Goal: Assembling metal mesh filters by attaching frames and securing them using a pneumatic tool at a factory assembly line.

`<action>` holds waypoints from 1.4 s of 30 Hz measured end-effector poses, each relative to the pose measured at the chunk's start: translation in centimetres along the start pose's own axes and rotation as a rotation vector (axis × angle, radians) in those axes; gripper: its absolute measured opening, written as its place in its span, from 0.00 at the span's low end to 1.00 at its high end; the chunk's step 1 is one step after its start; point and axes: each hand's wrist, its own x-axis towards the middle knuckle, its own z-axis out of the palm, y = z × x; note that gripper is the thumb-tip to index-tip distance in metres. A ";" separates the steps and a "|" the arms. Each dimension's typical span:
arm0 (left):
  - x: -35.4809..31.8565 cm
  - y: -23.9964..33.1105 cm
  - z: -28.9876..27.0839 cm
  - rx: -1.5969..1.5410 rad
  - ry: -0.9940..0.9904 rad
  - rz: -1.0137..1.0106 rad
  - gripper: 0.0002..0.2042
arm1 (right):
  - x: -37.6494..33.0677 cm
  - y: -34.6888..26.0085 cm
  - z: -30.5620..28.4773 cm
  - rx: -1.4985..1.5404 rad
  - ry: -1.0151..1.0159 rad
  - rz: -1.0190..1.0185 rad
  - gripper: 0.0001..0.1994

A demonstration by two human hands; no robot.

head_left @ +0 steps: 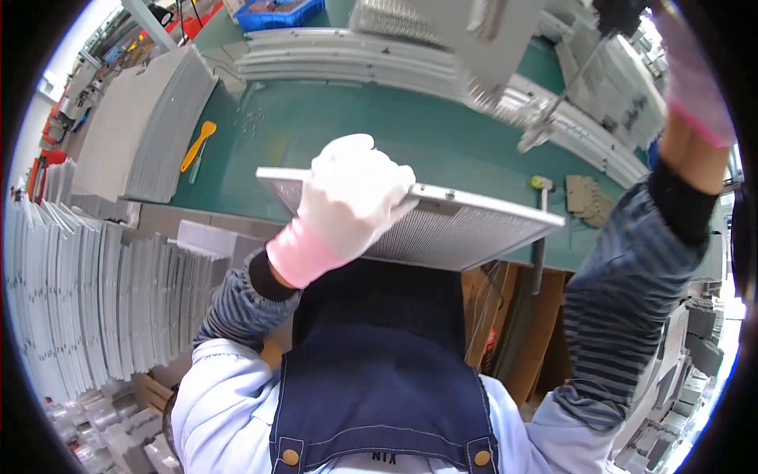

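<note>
- The left hand (347, 201), in a white glove with a pink cuff, is clenched over the near top edge of a flat filter panel (466, 229), fingers curled over its pale metal frame
- The filter panel is rectangular, with a fine grey mesh face; it is held tilted at the front edge of the green table (379, 126), partly over the table and partly over the person's dark blue apron (379, 371)
- The right hand (695, 79), gloved the same way, is raised high at the upper right; whether it grips anything I cannot tell, as it blurs at the rim of the view
- Just left of that hand a thin metal rod (560, 99) slants down toward the table, its lower tip blurred
- A blue crate (276, 12) sits at the far edge of the table, rectangular, top centre
- A yellow scraper (197, 144) lies on the left part of the table, beside a big stack of grey panels (134, 126)
- Rows of white panels on edge (95, 308) fill the space at the person's left
- A small pile of brown cardboard pieces (588, 201) lies on the table's right side, near a small hammer (542, 186)
- The middle of the table behind the filter panel is open green surface
- Brown cardboard sheets (521, 332) lean under the table's front edge
</note>
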 end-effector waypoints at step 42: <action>-3.3 0.2 4.5 -0.242 0.484 -0.112 0.06 | -4.7 9.5 6.0 0.585 -0.459 0.019 0.19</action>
